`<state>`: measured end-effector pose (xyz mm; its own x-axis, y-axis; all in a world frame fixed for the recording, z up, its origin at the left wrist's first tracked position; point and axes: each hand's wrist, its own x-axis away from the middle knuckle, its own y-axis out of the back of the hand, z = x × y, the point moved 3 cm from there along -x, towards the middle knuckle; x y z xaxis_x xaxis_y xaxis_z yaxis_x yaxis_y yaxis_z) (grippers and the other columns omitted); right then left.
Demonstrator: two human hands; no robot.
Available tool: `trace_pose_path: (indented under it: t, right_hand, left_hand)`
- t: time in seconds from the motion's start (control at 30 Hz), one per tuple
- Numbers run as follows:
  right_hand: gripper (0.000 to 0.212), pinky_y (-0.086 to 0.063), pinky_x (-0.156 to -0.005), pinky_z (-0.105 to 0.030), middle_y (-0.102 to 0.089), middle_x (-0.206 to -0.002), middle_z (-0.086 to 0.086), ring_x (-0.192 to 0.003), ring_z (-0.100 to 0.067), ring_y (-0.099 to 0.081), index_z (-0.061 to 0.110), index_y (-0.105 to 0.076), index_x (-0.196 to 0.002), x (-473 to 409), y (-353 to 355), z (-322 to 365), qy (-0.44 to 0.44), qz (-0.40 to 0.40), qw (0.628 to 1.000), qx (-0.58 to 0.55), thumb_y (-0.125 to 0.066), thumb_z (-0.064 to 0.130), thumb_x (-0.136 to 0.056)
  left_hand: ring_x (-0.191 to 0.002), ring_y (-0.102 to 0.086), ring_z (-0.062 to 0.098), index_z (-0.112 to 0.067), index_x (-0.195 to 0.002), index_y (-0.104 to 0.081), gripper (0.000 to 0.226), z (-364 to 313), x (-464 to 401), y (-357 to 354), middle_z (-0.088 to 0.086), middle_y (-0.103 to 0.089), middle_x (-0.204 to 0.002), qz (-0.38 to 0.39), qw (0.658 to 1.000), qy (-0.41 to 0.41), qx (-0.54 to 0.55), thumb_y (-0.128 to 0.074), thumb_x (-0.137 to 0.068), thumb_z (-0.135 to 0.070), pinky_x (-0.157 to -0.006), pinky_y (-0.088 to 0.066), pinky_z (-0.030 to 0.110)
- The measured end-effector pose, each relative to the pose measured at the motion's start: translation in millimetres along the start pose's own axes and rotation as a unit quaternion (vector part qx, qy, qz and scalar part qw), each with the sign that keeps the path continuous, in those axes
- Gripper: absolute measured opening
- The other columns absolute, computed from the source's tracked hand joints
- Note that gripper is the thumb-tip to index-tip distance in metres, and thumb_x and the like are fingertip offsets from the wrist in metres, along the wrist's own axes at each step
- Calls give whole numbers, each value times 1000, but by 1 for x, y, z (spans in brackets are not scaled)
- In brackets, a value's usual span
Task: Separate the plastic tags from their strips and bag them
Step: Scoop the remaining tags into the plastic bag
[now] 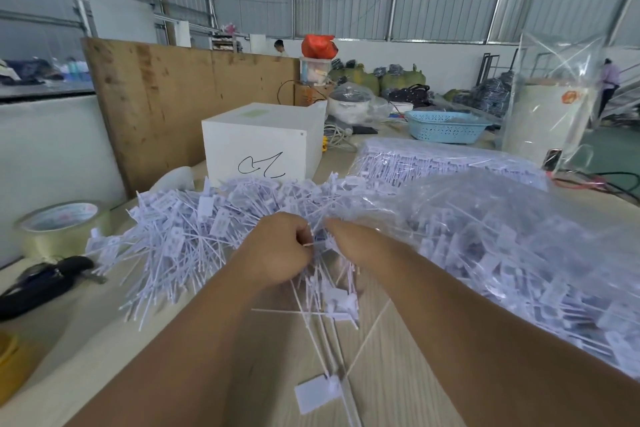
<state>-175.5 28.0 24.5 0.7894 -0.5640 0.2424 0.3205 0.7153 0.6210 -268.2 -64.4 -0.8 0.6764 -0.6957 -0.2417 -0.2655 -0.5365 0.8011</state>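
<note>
At the middle of the surface (86, 357) lies a heap of white plastic tags (180, 239), their thin tails pointing every way. Over its near edge the left hand (277, 250) is curled, pinching a thin white strip (309, 245). Beside it the right hand (349, 239) reaches into the heap; its fingers are hidden, so its grip cannot be told. Touching the heap on the right is a clear bag (502, 236) full of tags. Behind stands a white box (263, 142); at left, a tape roll (62, 225).
</note>
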Motion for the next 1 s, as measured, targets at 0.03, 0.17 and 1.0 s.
trace_pose_path:
  t: [0.03, 0.17, 1.0]
  right_hand:
    - [38, -42, -87, -21, -49, -140, -19, -127, -31, -47, 5, -45, -137, 1, -1, 1, -3, -3, 1000, 7, -28, 19, -107]
    - [25, -39, -59, -24, -57, -89, -14, -89, -27, -56, 2, -61, -108, -2, -9, 0, -13, -10, 994, 107, -37, 8, -102]
    - [12, -22, -54, -29, -40, -77, 1, -92, -14, -37, 21, -37, -106, 29, 0, 8, 108, 30, 990, 90, -25, 24, -106]
  left_hand:
    - [-53, -49, 7, -20, -57, -55, 26, -1, -1, 0, -9, -55, -57, -6, 1000, 5, 7, -66, -77, -9, -46, -34, 17]
    - [-62, -54, 11, -20, -60, -54, 12, 0, -1, 3, -7, -58, -66, -54, 997, 43, 34, -62, -69, -16, -53, -38, 25]
    - [-98, -53, 19, -15, -102, -65, 52, -25, 8, -5, 5, -65, -103, -6, 998, 36, 60, -28, -72, -36, -100, -37, 40]
